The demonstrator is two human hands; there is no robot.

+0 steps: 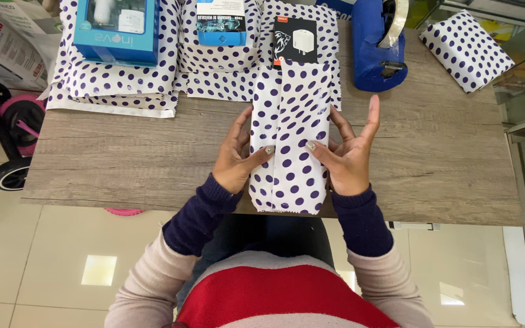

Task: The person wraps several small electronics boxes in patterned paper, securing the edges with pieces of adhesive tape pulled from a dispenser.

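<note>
A long box wrapped in white paper with purple dots (289, 136) lies lengthwise on the wooden table (432, 158), reaching its near edge. My left hand (236, 159) presses against its left side, thumb resting on top of the paper. My right hand (347, 153) holds the right side, thumb on top and fingers spread upward. Both thumbs pin the paper along the middle of the box.
Sheets of dotted paper (116, 85) lie at the back with a blue box (116, 27), a smaller blue package (221, 21) and a black box (295, 41) on them. A blue tape dispenser (375, 45) and a wrapped parcel (466, 48) stand back right.
</note>
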